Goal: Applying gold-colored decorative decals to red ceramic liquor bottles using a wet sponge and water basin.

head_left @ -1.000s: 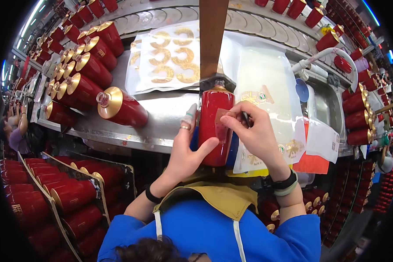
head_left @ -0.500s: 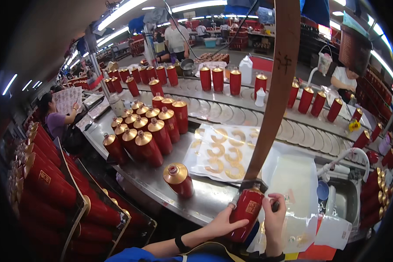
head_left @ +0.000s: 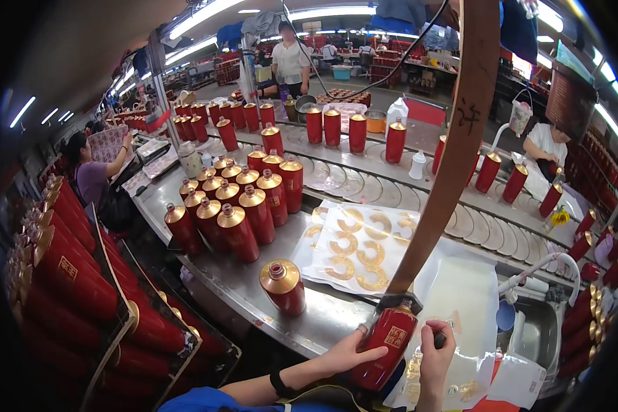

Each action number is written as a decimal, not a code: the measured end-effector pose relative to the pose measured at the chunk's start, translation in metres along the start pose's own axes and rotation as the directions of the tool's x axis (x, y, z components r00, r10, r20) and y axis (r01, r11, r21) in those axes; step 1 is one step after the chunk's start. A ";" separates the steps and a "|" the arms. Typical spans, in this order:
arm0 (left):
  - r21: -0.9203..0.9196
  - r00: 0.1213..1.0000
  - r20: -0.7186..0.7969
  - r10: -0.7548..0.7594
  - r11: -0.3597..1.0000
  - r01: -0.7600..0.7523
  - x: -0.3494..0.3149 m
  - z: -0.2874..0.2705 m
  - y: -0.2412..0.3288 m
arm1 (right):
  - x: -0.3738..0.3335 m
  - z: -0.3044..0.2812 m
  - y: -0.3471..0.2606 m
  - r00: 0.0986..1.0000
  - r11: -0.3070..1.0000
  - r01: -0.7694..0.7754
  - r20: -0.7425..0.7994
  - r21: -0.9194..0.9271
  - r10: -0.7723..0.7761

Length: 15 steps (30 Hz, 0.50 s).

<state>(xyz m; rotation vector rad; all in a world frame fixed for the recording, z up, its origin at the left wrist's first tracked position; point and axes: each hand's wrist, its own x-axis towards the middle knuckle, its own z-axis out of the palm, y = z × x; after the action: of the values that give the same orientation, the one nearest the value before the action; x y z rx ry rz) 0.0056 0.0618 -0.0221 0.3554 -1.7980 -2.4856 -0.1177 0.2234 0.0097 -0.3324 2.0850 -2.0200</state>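
Low in the middle, my left hand (head_left: 348,355) is wrapped round the side of a red bottle (head_left: 386,351) with a square gold emblem. The bottle leans, its neck up against a dark clamp-like bracket (head_left: 399,301) at the foot of a brown post. Just right of it my right hand (head_left: 435,353) is closed, thumb and forefinger together, a little apart from the bottle. A small dark rounded tool (head_left: 439,339) shows in that hand; its working end is hidden. Another red bottle with a gold shoulder (head_left: 283,288) stands alone on the metal table, left of the post.
White sheets with gold C-shaped stickers (head_left: 353,250) lie behind the bracket. Clustered red bottles (head_left: 244,206) stand at left, and racked bottles (head_left: 82,288) nearer. A plated conveyor (head_left: 350,180) carries more. At right are a sink (head_left: 537,336) and white tap. Several people work around.
My right hand has drawn slightly right, away from the held bottle. The bottle's emblem faces me more squarely. Bottles on the conveyor have shifted left, and the view has tilted a little.
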 end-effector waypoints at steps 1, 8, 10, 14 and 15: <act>-0.078 0.999 0.014 -0.040 0.996 0.041 0.000 0.000 0.004 | 0.001 -0.002 0.002 0.998 0.998 0.052 -0.036 -0.016 -0.053; -0.103 0.991 -0.119 -0.055 0.994 0.042 0.008 -0.018 0.031 | 0.007 -0.014 0.007 0.997 0.998 0.055 -0.047 -0.021 -0.056; -0.098 0.993 -0.112 -0.041 0.995 0.030 0.012 -0.022 0.035 | 0.009 -0.016 0.005 0.998 0.998 0.058 -0.039 -0.040 -0.059; -0.087 0.986 -0.167 -0.029 0.996 0.015 0.015 -0.024 0.039 | 0.012 -0.020 0.001 0.999 0.998 0.051 -0.017 -0.025 -0.052; -0.083 0.986 -0.156 -0.049 0.996 0.037 0.015 -0.024 0.040 | 0.013 -0.021 -0.001 0.997 0.998 0.070 -0.011 0.006 -0.070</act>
<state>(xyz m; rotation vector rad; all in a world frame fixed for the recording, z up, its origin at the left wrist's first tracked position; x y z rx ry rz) -0.0079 0.0240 0.0063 0.5748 -1.6428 -2.4700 -0.1365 0.2389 0.0113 -0.4004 2.1009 -2.0715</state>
